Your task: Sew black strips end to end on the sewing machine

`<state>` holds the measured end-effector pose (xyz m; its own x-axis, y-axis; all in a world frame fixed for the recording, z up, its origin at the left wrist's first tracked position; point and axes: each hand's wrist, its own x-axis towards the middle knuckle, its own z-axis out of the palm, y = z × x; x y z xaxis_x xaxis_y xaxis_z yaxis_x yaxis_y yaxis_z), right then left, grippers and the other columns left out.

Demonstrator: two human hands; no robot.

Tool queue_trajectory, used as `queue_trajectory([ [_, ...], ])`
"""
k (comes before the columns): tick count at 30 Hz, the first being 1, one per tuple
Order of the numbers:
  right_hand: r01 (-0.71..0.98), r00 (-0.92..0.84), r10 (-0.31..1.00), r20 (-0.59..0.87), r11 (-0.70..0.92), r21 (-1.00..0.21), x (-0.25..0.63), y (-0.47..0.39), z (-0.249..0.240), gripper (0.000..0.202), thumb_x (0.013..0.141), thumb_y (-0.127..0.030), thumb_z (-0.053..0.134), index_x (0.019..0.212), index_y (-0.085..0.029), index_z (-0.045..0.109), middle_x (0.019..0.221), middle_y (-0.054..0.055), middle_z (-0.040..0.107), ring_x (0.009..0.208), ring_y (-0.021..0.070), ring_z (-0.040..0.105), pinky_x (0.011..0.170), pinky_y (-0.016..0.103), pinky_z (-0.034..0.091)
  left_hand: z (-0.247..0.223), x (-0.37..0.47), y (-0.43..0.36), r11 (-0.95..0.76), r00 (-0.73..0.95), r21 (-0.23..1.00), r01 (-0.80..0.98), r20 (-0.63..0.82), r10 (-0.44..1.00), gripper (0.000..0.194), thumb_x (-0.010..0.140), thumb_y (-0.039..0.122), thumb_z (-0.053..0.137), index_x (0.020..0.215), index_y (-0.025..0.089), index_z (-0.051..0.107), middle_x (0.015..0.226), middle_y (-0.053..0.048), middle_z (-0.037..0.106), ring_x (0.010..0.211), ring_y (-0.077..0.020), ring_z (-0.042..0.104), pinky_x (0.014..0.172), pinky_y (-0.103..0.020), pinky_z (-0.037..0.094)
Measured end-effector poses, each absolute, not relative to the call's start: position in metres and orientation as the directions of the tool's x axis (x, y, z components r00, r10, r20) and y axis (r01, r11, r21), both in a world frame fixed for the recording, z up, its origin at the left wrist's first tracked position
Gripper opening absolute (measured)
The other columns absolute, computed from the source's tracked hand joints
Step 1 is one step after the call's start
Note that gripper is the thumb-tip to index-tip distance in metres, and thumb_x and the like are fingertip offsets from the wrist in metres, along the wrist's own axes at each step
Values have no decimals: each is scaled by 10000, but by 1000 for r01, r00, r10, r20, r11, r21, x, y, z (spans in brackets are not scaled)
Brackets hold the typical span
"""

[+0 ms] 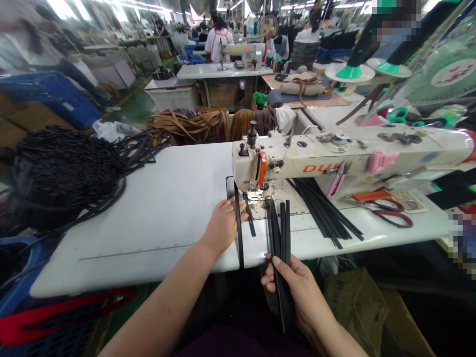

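Note:
Beside the needle area of the sewing machine [320, 158], my left hand [222, 225] lies low on the white table, fingers pointing right. One long black strap [240, 238] crosses over these fingers and hangs past the table's front edge. Near the fingertips is a shorter black strip [252, 220], its upper end close to the presser foot [258, 193]. My right hand [293, 280] is closed around a bundle of black straps [275, 233] at the front edge, their ends pointing up toward the machine. Parts of the bundle are hidden in the palm.
More black straps [320, 208] fan out under the machine arm, near red-handled scissors [390, 213]. Pink thread snips [337, 181] hang on the machine. A large heap of black straps [70, 173] stands left of the white table [159, 203]. Brown straps [186, 124] lie behind it.

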<state>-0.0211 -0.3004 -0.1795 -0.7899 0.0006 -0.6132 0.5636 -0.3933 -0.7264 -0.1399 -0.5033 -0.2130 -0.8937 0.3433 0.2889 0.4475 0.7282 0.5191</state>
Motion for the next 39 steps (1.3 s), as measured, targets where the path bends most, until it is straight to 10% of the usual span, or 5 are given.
queue_trajectory([
  [39, 487, -856, 38, -515, -274, -829, -16, -296, -184, 434, 782, -545, 841, 851, -194, 595, 613, -7, 684, 433, 97, 559, 427, 206, 412, -220, -153, -504, 708, -873, 515, 483, 349, 341, 305, 1028, 277, 518, 1292, 209, 656, 1391, -83, 658, 1402, -276, 516, 1217, -525, 389],
])
